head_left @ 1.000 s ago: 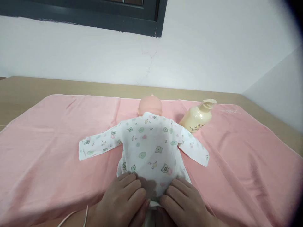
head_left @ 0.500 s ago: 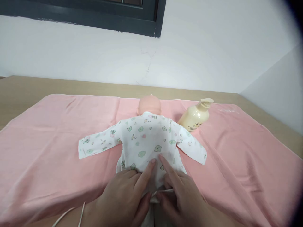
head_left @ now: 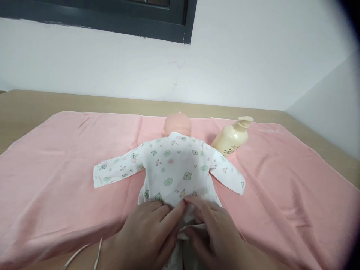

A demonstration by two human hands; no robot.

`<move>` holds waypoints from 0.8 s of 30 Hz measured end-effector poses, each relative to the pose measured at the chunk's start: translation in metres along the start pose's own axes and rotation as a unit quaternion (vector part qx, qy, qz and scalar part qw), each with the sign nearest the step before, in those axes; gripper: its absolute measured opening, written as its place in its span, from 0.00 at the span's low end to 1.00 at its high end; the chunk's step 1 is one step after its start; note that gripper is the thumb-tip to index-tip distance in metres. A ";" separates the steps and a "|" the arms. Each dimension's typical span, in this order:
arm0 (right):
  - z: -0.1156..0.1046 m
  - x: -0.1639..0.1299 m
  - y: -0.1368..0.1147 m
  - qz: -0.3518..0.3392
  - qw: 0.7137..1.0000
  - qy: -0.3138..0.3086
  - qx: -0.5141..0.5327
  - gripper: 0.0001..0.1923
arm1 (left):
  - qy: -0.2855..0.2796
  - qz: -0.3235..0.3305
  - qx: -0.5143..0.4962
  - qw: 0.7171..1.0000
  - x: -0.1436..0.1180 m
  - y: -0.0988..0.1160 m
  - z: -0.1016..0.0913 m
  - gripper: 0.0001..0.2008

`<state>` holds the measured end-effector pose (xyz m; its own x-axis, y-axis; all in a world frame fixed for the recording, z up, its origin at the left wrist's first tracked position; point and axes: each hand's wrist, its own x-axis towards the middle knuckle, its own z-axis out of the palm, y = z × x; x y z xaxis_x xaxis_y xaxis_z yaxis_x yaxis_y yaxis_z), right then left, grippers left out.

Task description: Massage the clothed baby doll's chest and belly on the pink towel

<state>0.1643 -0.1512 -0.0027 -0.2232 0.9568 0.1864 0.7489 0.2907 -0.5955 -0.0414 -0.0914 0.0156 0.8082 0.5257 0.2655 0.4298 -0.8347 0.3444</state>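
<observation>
A baby doll (head_left: 177, 123) lies stretched out with its head away from me, showing the smooth rounded back of the head. It wears a white long-sleeved baby shirt (head_left: 171, 165) printed with green and pink animals, the sleeves spread to both sides. Over the lower part of the shirt, my left hand (head_left: 149, 228) and my right hand (head_left: 218, 228) sit side by side, fingers closed on the cloth near the hem. Both index fingertips press on the shirt and meet at its middle. A raised fold of the hem shows between my thumbs. The curled fingers are partly hidden.
A pink mat (head_left: 73, 150) with creases lies under the doll on a wooden table (head_left: 112, 103). A cream pump bottle (head_left: 233, 137) leans or lies tilted beside the doll's right-hand sleeve. Behind the table stands a white wall (head_left: 135, 67) with a dark window frame (head_left: 107, 22).
My index fingers have drawn back toward me along the shirt, and their tips have come together. The doll, the sleeves and the bottle are where they were.
</observation>
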 end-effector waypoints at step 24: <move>0.007 -0.006 -0.017 -0.139 0.982 0.091 -0.088 0.10 | -0.035 0.015 0.008 0.999 -0.001 0.018 -0.032 0.09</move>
<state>0.1484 -0.1622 0.0006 -0.3316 0.8189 0.4685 0.7745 0.5198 -0.3604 -0.0476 -0.1012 0.0507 0.8462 0.4889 0.2119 0.4119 -0.8525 0.3219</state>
